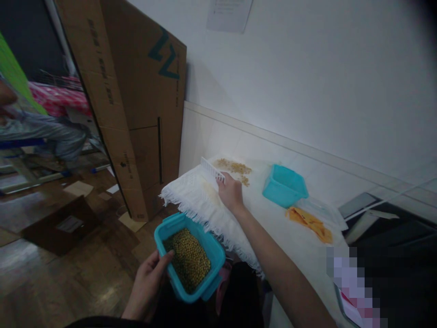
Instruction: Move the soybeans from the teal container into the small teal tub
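My left hand [150, 280] grips the near left rim of a teal plastic container [215, 255], which is held below the table's edge. Round yellowish-green beans [189, 259] fill its bottom. My right hand [230, 191] is closed on one end of a white slotted plastic strip [210, 168], comb-like in look, standing on edge over a fringed white towel [191, 189]. The towel hangs over the table edge, partly above the container. Just beyond my right hand, small pale tan bits [235, 166] lie scattered on the white tabletop.
A second teal container [285, 186] and a folded orange cloth [309, 223] rest on the table to the right. On the left stands a tall cardboard box [146, 91]. Flattened cardboard [61, 223] lies on the floor. A seated person's legs [51, 134] show at far left.
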Demonstrator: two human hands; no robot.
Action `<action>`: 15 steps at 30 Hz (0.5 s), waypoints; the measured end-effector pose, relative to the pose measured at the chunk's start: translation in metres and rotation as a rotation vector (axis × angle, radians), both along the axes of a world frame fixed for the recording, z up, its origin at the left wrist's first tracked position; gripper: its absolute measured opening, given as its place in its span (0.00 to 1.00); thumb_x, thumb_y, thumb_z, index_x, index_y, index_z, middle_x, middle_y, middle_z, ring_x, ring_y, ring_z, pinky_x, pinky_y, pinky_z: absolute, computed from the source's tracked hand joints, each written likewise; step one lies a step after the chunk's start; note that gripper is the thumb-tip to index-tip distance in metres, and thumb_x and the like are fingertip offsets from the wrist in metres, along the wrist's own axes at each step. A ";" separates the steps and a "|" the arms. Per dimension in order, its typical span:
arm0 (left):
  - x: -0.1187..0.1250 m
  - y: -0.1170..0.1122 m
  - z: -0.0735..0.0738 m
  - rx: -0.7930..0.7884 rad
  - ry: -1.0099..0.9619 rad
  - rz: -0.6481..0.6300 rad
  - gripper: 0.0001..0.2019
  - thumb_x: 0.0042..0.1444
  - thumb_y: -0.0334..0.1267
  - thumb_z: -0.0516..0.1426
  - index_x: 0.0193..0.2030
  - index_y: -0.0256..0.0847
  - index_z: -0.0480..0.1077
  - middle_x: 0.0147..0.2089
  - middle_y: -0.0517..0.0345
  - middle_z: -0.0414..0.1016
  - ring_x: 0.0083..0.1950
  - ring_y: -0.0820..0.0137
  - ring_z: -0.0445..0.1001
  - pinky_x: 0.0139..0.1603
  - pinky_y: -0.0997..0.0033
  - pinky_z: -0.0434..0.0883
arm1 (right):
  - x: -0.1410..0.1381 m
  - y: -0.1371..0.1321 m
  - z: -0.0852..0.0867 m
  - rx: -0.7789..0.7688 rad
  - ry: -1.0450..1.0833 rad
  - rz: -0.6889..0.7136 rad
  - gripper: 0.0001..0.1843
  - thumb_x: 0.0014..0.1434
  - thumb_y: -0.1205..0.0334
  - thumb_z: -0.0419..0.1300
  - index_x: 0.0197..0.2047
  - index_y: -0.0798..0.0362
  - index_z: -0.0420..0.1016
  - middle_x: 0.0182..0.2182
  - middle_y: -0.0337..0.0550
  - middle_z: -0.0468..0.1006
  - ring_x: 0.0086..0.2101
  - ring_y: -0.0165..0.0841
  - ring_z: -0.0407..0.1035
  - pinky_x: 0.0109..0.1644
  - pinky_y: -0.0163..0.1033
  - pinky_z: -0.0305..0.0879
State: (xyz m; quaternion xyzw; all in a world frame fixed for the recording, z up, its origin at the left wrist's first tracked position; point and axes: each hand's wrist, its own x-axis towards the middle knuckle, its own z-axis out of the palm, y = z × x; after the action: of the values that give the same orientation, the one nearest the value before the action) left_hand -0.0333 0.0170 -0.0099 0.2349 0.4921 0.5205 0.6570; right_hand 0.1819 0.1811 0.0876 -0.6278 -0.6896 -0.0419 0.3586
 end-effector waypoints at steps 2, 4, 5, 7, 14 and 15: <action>-0.001 0.000 0.001 0.014 0.020 -0.008 0.15 0.44 0.44 0.64 0.38 0.39 0.74 0.30 0.57 0.78 0.27 0.70 0.73 0.29 0.72 0.69 | 0.021 0.000 0.008 0.045 0.159 0.027 0.13 0.54 0.60 0.57 0.42 0.55 0.75 0.32 0.46 0.79 0.32 0.36 0.71 0.38 0.37 0.64; -0.001 0.000 0.001 0.017 0.022 -0.014 0.15 0.44 0.44 0.63 0.38 0.39 0.74 0.29 0.58 0.78 0.27 0.71 0.72 0.30 0.72 0.69 | 0.046 -0.003 0.014 0.018 0.353 0.101 0.15 0.49 0.55 0.61 0.36 0.57 0.76 0.29 0.45 0.78 0.29 0.35 0.70 0.34 0.37 0.65; -0.001 -0.001 0.002 0.014 0.020 -0.013 0.14 0.44 0.44 0.63 0.36 0.39 0.74 0.28 0.59 0.77 0.26 0.71 0.72 0.30 0.72 0.69 | 0.057 -0.006 0.016 -0.045 0.460 0.175 0.18 0.47 0.52 0.63 0.37 0.57 0.75 0.30 0.45 0.78 0.29 0.34 0.70 0.32 0.36 0.65; 0.000 -0.001 0.002 0.012 0.031 -0.005 0.13 0.44 0.45 0.63 0.34 0.40 0.73 0.24 0.62 0.74 0.25 0.71 0.70 0.29 0.73 0.68 | 0.076 -0.013 0.016 -0.259 0.659 0.291 0.24 0.43 0.50 0.66 0.39 0.57 0.74 0.31 0.45 0.79 0.29 0.34 0.71 0.29 0.35 0.65; 0.006 0.000 0.004 0.003 0.037 -0.018 0.14 0.45 0.44 0.63 0.37 0.38 0.75 0.25 0.60 0.75 0.24 0.70 0.70 0.27 0.72 0.66 | 0.085 -0.004 0.000 -0.688 0.741 0.446 0.24 0.36 0.52 0.70 0.36 0.57 0.74 0.28 0.42 0.78 0.25 0.30 0.70 0.25 0.32 0.64; 0.006 -0.001 0.005 0.005 0.047 -0.025 0.14 0.45 0.44 0.63 0.37 0.38 0.75 0.25 0.60 0.76 0.24 0.70 0.70 0.26 0.73 0.66 | 0.083 0.003 0.000 -0.718 0.743 0.458 0.24 0.36 0.52 0.70 0.36 0.57 0.74 0.29 0.42 0.78 0.26 0.31 0.70 0.26 0.32 0.65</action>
State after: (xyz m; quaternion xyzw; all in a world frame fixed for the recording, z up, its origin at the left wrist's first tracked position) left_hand -0.0272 0.0161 -0.0054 0.2548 0.5030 0.5080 0.6511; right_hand 0.2652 0.1843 0.0879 -0.5175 -0.6063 0.4981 0.3412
